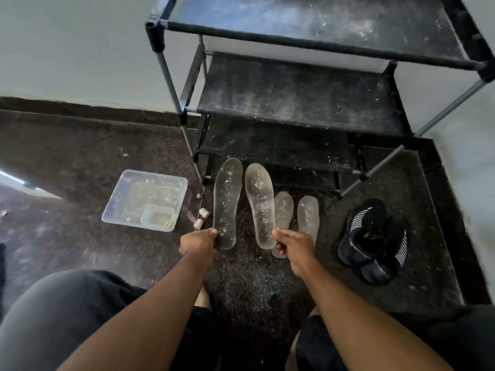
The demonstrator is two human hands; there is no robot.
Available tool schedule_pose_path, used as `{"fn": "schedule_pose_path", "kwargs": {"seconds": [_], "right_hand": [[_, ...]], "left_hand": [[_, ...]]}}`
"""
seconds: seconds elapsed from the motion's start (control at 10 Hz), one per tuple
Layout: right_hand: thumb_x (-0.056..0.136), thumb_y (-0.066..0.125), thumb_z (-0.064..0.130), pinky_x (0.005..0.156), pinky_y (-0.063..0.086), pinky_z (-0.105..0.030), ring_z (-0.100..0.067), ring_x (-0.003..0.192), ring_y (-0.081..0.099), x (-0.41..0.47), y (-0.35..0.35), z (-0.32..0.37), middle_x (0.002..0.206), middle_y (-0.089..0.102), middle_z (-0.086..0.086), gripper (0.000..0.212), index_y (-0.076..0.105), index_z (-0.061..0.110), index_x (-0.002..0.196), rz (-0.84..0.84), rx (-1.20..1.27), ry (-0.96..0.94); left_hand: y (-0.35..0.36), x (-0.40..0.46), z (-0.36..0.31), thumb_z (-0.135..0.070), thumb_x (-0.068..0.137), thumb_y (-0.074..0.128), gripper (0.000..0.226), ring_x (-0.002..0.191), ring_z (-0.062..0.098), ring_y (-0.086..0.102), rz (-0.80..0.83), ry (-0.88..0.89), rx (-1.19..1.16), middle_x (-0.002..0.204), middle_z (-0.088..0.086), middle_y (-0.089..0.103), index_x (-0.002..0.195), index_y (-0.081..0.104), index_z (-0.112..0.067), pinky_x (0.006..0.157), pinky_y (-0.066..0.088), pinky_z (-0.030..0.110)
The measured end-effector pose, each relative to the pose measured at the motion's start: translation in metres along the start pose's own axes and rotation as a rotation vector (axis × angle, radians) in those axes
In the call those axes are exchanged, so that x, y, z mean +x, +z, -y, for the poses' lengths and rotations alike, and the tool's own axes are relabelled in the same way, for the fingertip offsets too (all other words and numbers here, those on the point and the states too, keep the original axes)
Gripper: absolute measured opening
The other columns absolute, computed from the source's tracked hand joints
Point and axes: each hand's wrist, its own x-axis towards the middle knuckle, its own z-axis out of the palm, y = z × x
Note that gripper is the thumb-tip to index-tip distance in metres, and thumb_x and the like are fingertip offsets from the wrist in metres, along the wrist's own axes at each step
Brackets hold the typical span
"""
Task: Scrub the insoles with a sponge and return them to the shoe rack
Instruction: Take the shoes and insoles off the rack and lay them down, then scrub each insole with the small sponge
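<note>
Two long grey insoles speckled with white dust point away from me toward the shoe rack (294,113). My left hand (199,243) pinches the heel of the left large insole (226,202). My right hand (293,243) pinches the heel of the right large insole (259,204). Two smaller grey insoles (308,215) lie on the dark floor just right of the large ones, one partly behind my right hand. No sponge is clearly visible.
A clear plastic tray (146,199) with a small inner tub sits on the floor at left. Two small white cylinders (201,218) lie beside it. A pair of black shoes (375,242) rests at right. The rack's black shelves are dusty. My knees fill the bottom.
</note>
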Motion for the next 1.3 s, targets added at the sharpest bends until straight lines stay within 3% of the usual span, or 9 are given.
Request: {"fn": "schedule_pose_path", "kwargs": {"seconds": [0.2,0.3,0.4,0.6,0.7,1.0,1.1,1.2,1.3], "right_hand": [[0.088,0.076,0.003,0.048,0.045,-0.019,-0.009,0.052,0.053,0.053,0.001,-0.034,0.074,0.074,-0.006,0.022,0.074,-0.002,0.109,-0.055,0.019,0.075],[0.09,0.074,0.003,0.046,0.044,-0.016,-0.008,0.051,0.051,0.081,0.001,-0.053,0.07,0.071,-0.003,0.022,0.073,-0.003,0.111,-0.068,-0.017,0.118],[0.09,0.073,0.004,0.044,0.043,-0.016,-0.008,0.05,0.05,0.1,0.004,-0.068,0.067,0.07,-0.003,0.025,0.072,-0.005,0.114,-0.083,-0.018,0.146],[0.091,0.072,0.003,0.043,0.042,-0.017,-0.008,0.05,0.048,0.121,0.021,-0.099,0.075,0.072,-0.007,0.024,0.071,-0.003,0.115,-0.147,0.056,0.263],[0.089,0.075,0.005,0.044,0.044,-0.018,-0.007,0.046,0.049,0.126,0.023,-0.109,0.071,0.072,-0.007,0.024,0.073,0.0,0.113,-0.183,0.007,0.3],[0.089,0.078,0.014,0.044,0.046,-0.024,-0.014,0.047,0.05,0.126,0.031,-0.107,0.066,0.069,-0.012,0.01,0.077,0.006,0.095,-0.235,-0.129,0.308],[0.088,0.077,0.02,0.064,0.062,-0.038,-0.022,0.063,0.069,0.124,0.041,-0.1,0.078,0.077,-0.011,0.019,0.079,0.002,0.085,-0.297,-0.475,0.273],[0.09,0.069,0.02,0.052,0.047,-0.022,-0.026,0.088,0.074,0.122,0.045,-0.087,0.096,0.077,-0.009,0.019,0.076,0.004,0.098,-0.301,-0.692,0.306],[0.091,0.067,0.01,0.052,0.046,-0.023,-0.019,0.066,0.066,0.12,0.058,-0.062,0.096,0.078,-0.014,0.013,0.076,0.003,0.096,-0.16,-0.621,0.266]], "left_hand": [[0.019,0.039,0.02,-0.025,0.091,0.076,0.017,0.087,0.021,0.069,-0.044,-0.077,0.132,0.109,0.002,0.074,0.105,0.08,-0.016,0.079,0.054,0.031],[0.025,0.056,0.032,-0.013,0.097,0.066,0.011,0.11,0.031,0.067,0.053,-0.029,0.173,0.126,0.013,0.069,0.106,0.072,-0.015,0.101,0.055,0.044],[0.031,0.072,0.041,-0.014,0.096,0.066,0.008,0.113,0.033,0.067,0.059,-0.013,0.225,0.127,0.017,0.069,0.098,0.071,-0.019,0.104,0.053,0.048],[0.042,0.089,0.06,-0.011,0.099,0.063,0.016,0.103,0.033,0.065,0.082,-0.032,0.251,0.129,0.021,0.068,0.112,0.072,-0.007,0.1,0.051,0.043],[0.04,0.103,0.068,-0.021,0.097,0.066,0.01,0.115,0.04,0.067,0.065,-0.056,0.289,0.124,0.019,0.071,0.093,0.072,-0.027,0.101,0.055,0.054],[0.045,0.099,0.056,-0.017,0.098,0.067,0.004,0.092,0.025,0.066,0.041,-0.128,0.273,0.117,0.014,0.071,0.098,0.07,-0.015,0.097,0.056,0.046],[0.052,0.084,0.042,-0.026,0.093,0.076,0.02,0.097,0.029,0.068,-0.157,-0.129,0.472,0.102,0.01,0.072,0.111,0.079,-0.016,0.094,0.056,0.04],[0.054,0.071,0.023,-0.011,0.099,0.064,0.026,0.108,0.04,0.064,-0.222,-0.076,0.642,0.108,0.019,0.064,0.119,0.068,0.005,0.09,0.054,0.04],[0.038,0.081,-0.02,-0.007,0.096,0.052,0.025,0.108,0.041,0.066,-0.031,0.169,0.967,0.115,0.024,0.067,0.116,0.063,0.004,0.09,0.056,0.044]]}}
